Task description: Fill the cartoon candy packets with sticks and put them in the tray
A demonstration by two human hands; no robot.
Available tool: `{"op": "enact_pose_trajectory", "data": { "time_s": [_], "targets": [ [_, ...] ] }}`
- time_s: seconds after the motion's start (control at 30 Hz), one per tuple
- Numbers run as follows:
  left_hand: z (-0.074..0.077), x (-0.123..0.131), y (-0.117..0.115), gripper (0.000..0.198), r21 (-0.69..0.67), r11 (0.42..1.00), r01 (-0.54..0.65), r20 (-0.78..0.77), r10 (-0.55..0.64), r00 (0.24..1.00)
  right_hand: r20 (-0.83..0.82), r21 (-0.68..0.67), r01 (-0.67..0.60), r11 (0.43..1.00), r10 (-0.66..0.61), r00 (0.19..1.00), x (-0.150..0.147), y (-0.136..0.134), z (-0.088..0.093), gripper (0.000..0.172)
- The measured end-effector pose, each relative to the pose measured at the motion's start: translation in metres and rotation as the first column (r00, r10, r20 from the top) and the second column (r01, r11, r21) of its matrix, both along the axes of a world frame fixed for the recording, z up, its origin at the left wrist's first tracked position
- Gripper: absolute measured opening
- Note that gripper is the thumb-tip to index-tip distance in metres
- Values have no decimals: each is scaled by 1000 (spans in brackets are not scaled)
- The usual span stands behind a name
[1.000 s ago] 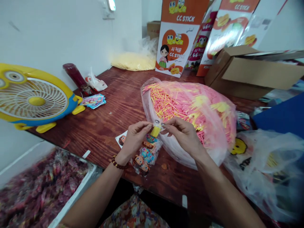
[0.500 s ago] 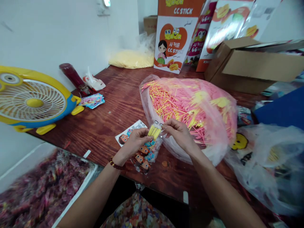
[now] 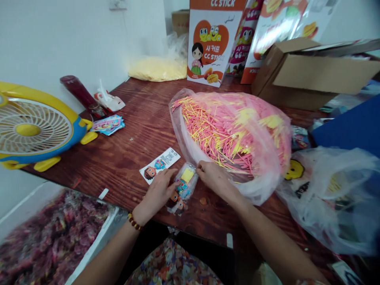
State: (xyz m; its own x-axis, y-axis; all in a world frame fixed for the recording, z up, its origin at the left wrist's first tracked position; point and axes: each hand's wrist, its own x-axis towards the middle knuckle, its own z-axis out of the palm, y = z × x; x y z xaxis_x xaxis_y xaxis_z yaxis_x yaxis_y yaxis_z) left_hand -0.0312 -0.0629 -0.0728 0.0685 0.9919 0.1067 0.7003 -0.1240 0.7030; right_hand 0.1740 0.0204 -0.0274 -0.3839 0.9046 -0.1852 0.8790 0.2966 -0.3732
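A small clear packet (image 3: 184, 183) with cartoon faces and yellow sticks inside lies near the table's front edge. My left hand (image 3: 160, 189) is closed on its left side, thumb over the print. At the packet's upper right corner, my right hand (image 3: 211, 176) has its fingers pinched together; what they hold is too small to make out. Just left of the packet is a white printed card (image 3: 162, 163). Behind my right hand spreads a big open plastic bag of pink and yellow sticks (image 3: 216, 130).
A yellow fan (image 3: 35, 122) stands at the left, near a dark red bottle (image 3: 80, 93) and blue sachets (image 3: 107, 124). Printed boxes (image 3: 212, 43) and an open carton (image 3: 308, 79) are at the back. A bin of wrapped pieces (image 3: 56, 233) sits lower left; a plastic bag (image 3: 335, 198) lies right.
The packet now lies lower, flatter on the table, and its yellow sticks show less. My left hand has moved slightly left and down, uncovering more of the white card. The view has shifted slightly.
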Motion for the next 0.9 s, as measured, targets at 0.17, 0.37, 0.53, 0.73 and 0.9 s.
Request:
{"op": "enact_pose_trajectory", "data": {
  "time_s": [0.17,0.37,0.53,0.73,0.9],
  "targets": [
    [-10,4,-2,43,16,999,33,-25,-32,999,-42,50,-11,999,13,999,18,4,12,26],
    [-14,-17,7,45,68,997,-32,-40,35,999,237,318,87,944,-168,957,107,58,10,30],
    [-5,-37,29,43,132,984,-119,-136,137,981,410,418,-319,851,137,902,148,98,-14,25],
    [-10,-58,57,45,71,979,-191,-365,204,908,487,474,-506,721,264,833,145,117,-24,19],
    [-16,-53,70,49,5,960,-280,-528,240,814,499,437,-564,701,333,800,146,127,-25,14]
  ]
}}
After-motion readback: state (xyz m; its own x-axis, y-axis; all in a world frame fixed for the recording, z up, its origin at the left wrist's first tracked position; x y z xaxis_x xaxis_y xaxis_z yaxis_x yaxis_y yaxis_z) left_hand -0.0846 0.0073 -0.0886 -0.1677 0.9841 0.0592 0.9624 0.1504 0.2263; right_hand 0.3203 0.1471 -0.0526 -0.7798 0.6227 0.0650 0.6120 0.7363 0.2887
